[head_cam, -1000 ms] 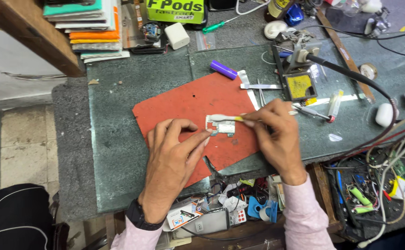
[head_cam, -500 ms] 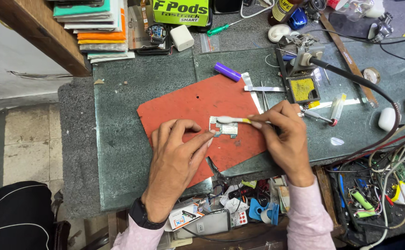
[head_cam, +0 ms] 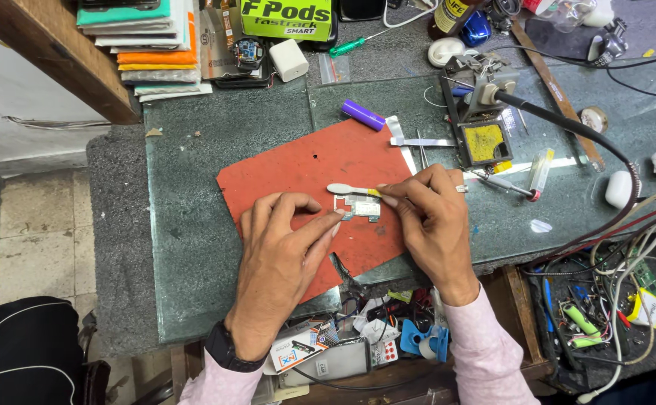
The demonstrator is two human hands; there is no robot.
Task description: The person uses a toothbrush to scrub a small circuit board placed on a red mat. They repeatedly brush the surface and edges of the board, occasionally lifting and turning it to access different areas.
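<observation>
While left hand (head_cam: 279, 259) pins board (head_cam: 358, 206) | right hand (head_cam: 433, 217) fingers grip brush (head_cam: 350, 190); bristles unclear

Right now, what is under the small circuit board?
The red mat lies under the small circuit board, on the stone bench. The left hand covers part of the mat.

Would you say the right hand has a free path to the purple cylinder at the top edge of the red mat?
Probably yes: the purple cylinder lies uncovered past the red mat, nothing between, though the right hand holds a small brush.
</observation>
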